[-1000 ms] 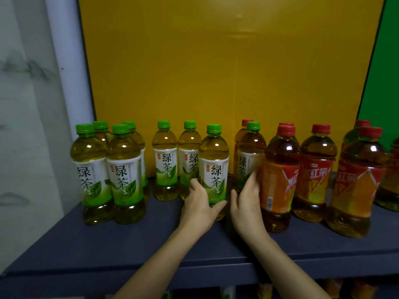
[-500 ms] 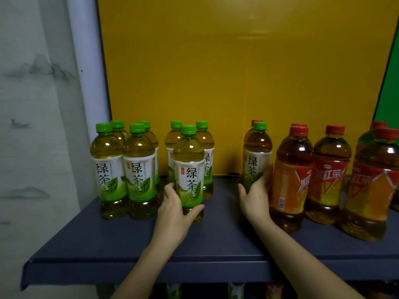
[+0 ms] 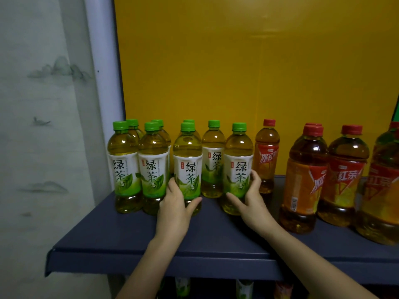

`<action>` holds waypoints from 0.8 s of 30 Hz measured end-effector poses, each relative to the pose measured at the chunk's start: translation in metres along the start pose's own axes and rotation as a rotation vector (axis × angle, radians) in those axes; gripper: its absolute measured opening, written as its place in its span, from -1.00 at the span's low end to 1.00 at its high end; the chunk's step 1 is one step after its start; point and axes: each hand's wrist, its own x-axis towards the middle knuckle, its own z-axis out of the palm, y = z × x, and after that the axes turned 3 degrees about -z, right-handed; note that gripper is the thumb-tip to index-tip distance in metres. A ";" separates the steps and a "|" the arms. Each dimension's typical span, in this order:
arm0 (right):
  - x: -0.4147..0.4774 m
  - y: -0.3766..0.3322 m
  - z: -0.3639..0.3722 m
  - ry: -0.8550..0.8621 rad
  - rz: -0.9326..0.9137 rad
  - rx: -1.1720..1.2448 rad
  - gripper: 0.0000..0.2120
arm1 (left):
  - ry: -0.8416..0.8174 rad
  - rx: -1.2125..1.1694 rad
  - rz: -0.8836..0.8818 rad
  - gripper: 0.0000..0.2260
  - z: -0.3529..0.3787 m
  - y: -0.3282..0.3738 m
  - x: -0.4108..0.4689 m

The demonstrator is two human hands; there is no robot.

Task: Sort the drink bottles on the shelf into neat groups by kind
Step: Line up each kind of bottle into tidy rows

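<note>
grouping green teas [image 3: 152, 169]: our left hand [image 3: 176, 205] grips one bottle [image 3: 187, 167], our right hand [image 3: 251, 202] grips a second bottle [image 3: 237, 165] (both upright at the shelf [image 3: 133, 238] front). next, we judge, slide them flush left, off the red teas [image 3: 305, 182].

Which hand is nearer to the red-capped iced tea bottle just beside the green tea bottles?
Right. The right hand holds the rightmost green tea bottle directly left of the iced tea bottle; the left hand holds another green tea bottle farther left.
</note>
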 end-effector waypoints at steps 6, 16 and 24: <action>0.000 -0.011 0.021 -0.124 -0.062 0.047 -0.24 | -0.038 0.086 0.017 -0.29 -0.001 -0.004 -0.005; 0.002 -0.012 0.038 -0.056 -0.065 -0.010 -0.34 | -0.035 0.152 -0.021 -0.34 0.000 0.000 -0.004; -0.011 -0.023 0.028 -0.036 -0.021 -0.073 -0.43 | -0.008 0.101 0.034 -0.40 -0.005 0.001 -0.010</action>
